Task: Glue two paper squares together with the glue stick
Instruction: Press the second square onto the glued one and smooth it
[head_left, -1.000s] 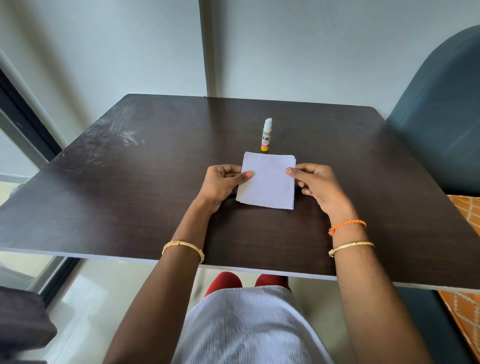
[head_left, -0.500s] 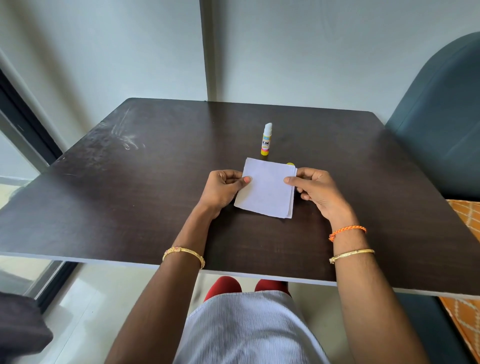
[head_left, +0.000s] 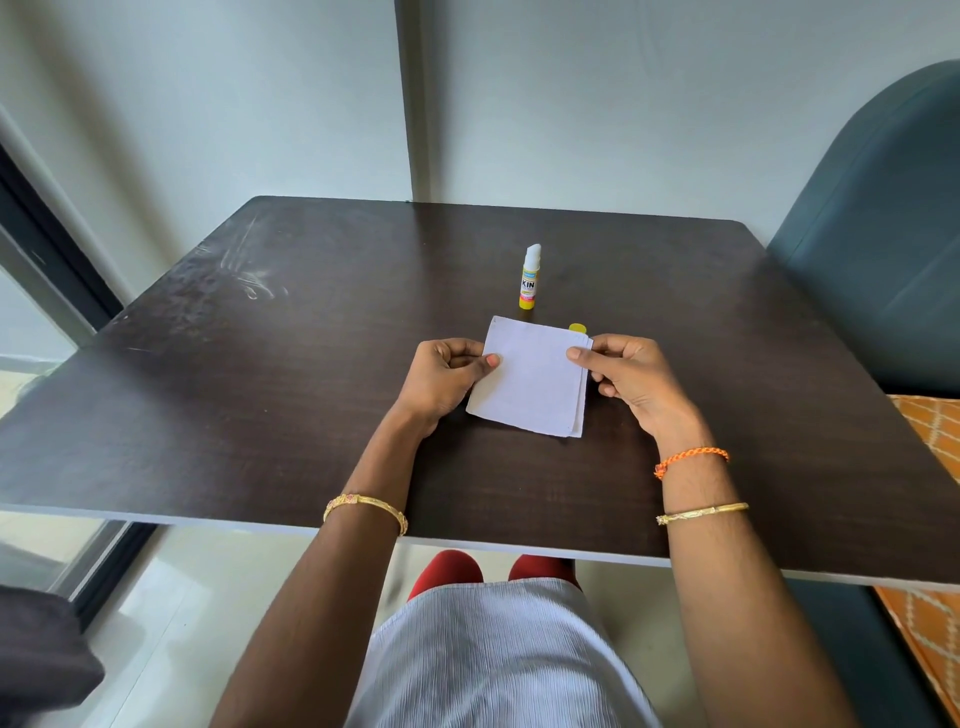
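Paper squares (head_left: 530, 376) stacked on table (head_left: 260, 389), pinched by left hand (head_left: 441, 376) and right hand (head_left: 631, 376).

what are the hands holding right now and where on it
Both hands hold the stacked paper squares: the left hand pinches the left edge, the right hand the upper right edge.

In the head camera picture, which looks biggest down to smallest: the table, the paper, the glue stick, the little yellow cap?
1. Table
2. Paper, pinched at both sides by the left hand and right hand
3. Glue stick
4. Yellow cap, partly hidden behind the paper
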